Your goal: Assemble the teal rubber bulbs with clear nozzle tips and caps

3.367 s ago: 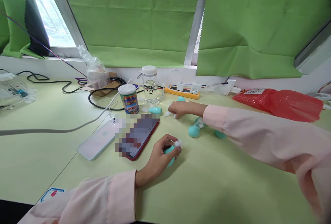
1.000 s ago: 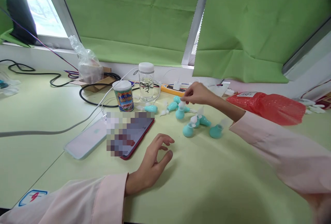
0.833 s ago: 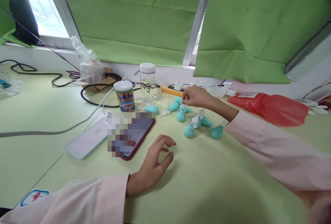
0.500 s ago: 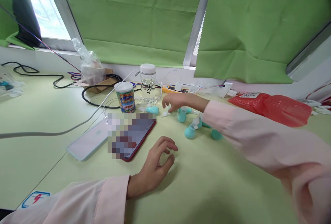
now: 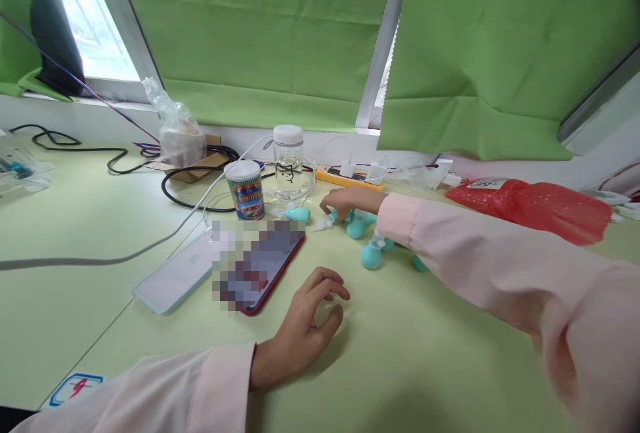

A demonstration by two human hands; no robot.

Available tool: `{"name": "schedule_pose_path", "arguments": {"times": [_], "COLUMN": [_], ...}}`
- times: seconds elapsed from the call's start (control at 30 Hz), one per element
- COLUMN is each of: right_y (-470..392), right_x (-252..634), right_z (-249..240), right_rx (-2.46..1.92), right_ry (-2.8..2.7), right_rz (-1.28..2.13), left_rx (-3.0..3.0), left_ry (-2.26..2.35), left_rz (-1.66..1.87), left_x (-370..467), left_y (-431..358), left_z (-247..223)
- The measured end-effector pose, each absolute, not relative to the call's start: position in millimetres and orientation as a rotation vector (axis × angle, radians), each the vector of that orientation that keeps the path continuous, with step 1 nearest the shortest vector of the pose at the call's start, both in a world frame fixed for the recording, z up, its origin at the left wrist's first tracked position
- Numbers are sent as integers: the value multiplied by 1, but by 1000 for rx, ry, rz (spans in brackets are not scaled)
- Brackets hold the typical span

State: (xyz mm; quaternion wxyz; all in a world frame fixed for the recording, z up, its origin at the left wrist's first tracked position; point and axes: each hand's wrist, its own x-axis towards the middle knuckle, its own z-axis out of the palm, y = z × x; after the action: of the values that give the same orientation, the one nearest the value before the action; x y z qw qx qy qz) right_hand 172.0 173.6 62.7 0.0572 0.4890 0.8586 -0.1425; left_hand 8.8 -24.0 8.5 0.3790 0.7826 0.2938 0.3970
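My right hand (image 5: 340, 202) reaches across the table, its fingers closed around a small teal bulb syringe (image 5: 326, 222) whose translucent nozzle points left. Part of that bulb is hidden under the fingers. Several more bulb syringes lie close by: one teal bulb (image 5: 355, 227) just right of the hand, and another bulb (image 5: 371, 255) nearer me, with its pale nozzle up. Some are partly covered by my right sleeve. A further syringe (image 5: 297, 214) lies on its side to the left. My left hand (image 5: 303, 326) rests on the table, fingers loosely bent and apart, holding nothing.
A phone in a red case (image 5: 280, 273) and a pale-cased phone (image 5: 175, 276) lie left of my hands. Behind stand a noodle cup (image 5: 247, 196) and a clear lidded jar (image 5: 289, 170). A power strip (image 5: 327, 176), cables and a red plastic bag (image 5: 530, 210) are farther back.
My right hand has shifted slightly right and down onto a bulb syringe, and its fingers have closed around it. My left hand stays in the same loose pose.
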Motion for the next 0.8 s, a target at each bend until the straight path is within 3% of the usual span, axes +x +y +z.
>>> {"name": "schedule_pose_path", "arguments": {"times": [0.27, 0.47, 0.8], "right_y": [164, 162, 154], "right_x": [168, 169, 154], "right_z": [93, 90, 79], "right_rx": [1295, 1242, 1179], "right_ry": [2482, 2619, 2635], "right_rz": [-237, -167, -317], "left_rx": [1999, 2004, 2001], "left_ry": [746, 738, 752], "left_rz": [1013, 1005, 952], "left_x": [9, 8, 10], "left_y": [-24, -24, -23], "left_z": [10, 9, 10]}}
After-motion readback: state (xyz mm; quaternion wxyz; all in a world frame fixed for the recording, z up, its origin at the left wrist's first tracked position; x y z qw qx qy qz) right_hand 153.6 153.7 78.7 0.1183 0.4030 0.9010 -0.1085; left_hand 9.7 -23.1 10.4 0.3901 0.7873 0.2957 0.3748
